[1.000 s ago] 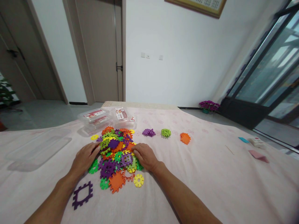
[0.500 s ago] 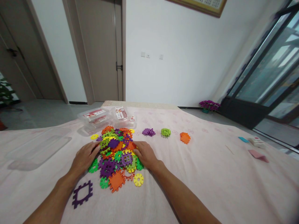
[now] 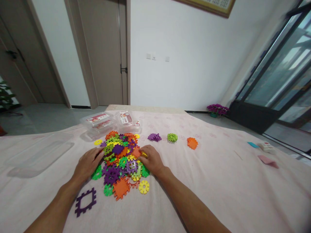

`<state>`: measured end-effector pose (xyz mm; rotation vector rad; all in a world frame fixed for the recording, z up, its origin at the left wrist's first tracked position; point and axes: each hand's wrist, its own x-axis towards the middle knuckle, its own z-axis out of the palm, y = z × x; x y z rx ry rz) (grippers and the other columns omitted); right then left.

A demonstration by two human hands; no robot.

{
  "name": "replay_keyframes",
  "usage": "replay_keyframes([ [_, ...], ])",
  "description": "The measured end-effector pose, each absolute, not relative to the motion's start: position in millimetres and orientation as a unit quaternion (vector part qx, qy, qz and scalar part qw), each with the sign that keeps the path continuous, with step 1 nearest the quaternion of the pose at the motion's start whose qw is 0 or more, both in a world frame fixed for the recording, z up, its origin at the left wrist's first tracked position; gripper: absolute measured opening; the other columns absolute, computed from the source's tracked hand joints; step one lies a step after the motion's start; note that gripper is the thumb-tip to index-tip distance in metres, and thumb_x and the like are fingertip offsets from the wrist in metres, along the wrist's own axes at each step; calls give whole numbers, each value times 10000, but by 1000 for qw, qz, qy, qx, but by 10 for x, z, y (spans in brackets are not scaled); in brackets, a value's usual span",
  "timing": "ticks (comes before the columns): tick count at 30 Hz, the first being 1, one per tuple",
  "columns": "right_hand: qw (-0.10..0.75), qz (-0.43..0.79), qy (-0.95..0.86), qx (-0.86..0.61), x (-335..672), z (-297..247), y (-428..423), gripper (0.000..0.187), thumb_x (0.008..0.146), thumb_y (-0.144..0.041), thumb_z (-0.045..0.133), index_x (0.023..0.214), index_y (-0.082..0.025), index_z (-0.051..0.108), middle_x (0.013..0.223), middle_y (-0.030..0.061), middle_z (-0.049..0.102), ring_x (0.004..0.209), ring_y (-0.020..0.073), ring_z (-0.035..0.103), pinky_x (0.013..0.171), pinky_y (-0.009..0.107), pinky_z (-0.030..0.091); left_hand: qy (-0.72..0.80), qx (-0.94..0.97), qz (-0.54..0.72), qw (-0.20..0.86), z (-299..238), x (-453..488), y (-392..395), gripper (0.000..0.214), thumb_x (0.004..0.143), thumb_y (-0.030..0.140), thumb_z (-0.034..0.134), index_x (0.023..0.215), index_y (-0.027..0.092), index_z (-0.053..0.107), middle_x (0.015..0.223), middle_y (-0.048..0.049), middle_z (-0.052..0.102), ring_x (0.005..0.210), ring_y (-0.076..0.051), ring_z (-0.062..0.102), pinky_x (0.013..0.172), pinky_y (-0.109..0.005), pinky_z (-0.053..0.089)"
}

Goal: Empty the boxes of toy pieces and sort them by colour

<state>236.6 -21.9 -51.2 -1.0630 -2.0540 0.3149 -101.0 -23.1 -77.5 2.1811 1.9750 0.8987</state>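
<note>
Heap of coloured notched plastic tiles [image 3: 119, 155]: left hand [image 3: 87, 164] flat at its left edge, right hand [image 3: 151, 160] nearer, fingertips pinching an orange tile [image 3: 136, 151] at its right edge.

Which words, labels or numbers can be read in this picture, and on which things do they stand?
No text can be read.
Red and white labels on the two clear plastic boxes: print too small and blurred.
Framed sheet on the wall: lines of writing, too small to read.

Pink bed [image 3: 218, 181] carries toy pieces [image 3: 119, 158], clear boxes [image 3: 102, 123].
</note>
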Motion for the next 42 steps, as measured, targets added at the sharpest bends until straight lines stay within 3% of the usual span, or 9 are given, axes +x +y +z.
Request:
replay_keyframes([
  [13, 477, 90, -761, -430, 2425, -532, -180, 407, 816, -30, 560, 1151, -217, 698, 1162, 89, 624, 1065, 206, 621, 949, 335, 530, 647, 706, 286, 35, -766, -999, -238, 561, 976, 555, 322, 1257, 218, 673, 1326, -81, 679, 1246, -273, 594, 1096, -426, 418],
  [16, 481, 91, -767, -416, 2441, -532, -185, 419, 777, -7, 550, 1089, -228, 720, 1122, 74, 651, 1034, 201, 631, 918, 328, 535, 649, 706, 282, 39, -756, -997, -247, 565, 975, 561, 318, 1255, 219, 670, 1331, -83, 674, 1254, -276, 586, 1102, -431, 410],
  [22, 494, 128, -780, -363, 2439, -543, -210, 356, 624, 36, 464, 755, -220, 674, 971, 32, 702, 938, 178, 650, 899, 318, 518, 644, 707, 288, 50, -755, -993, -241, 571, 977, 556, 315, 1261, 201, 660, 1327, -97, 673, 1244, -270, 587, 1105, -422, 405],
  [24, 503, 126, -766, -380, 2441, -532, -215, 342, 632, 25, 451, 755, -216, 661, 954, 38, 703, 940, 181, 646, 902, 318, 509, 643, 707, 290, 52, -748, -990, -240, 570, 975, 556, 314, 1255, 202, 663, 1323, -98, 675, 1240, -270, 590, 1103, -422, 407],
  [29, 409, 74, -774, -478, 2451, -453, -242, 247, 832, -143, 588, 1042, -191, 707, 1055, 79, 711, 1024, 230, 611, 950, 367, 460, 644, 709, 282, 54, -726, -985, -242, 582, 970, 558, 311, 1255, 194, 663, 1329, -105, 671, 1248, -277, 586, 1106, -426, 403],
  [34, 283, 51, -809, -513, 2440, -377, -271, 305, 849, -437, 717, 1041, -200, 733, 1023, 77, 716, 985, 246, 596, 891, 372, 434, 645, 710, 280, 50, -731, -985, -243, 583, 972, 557, 307, 1267, 198, 659, 1341, -96, 667, 1259, -268, 583, 1115, -409, 398],
  [42, 372, 80, -780, -496, 2443, -419, -278, 394, 737, -349, 817, 1086, -209, 699, 1006, 67, 726, 948, 252, 618, 859, 383, 469, 647, 708, 281, 46, -750, -1000, -230, 573, 971, 561, 316, 1262, 210, 663, 1330, -91, 676, 1255, -268, 590, 1108, -408, 410],
])
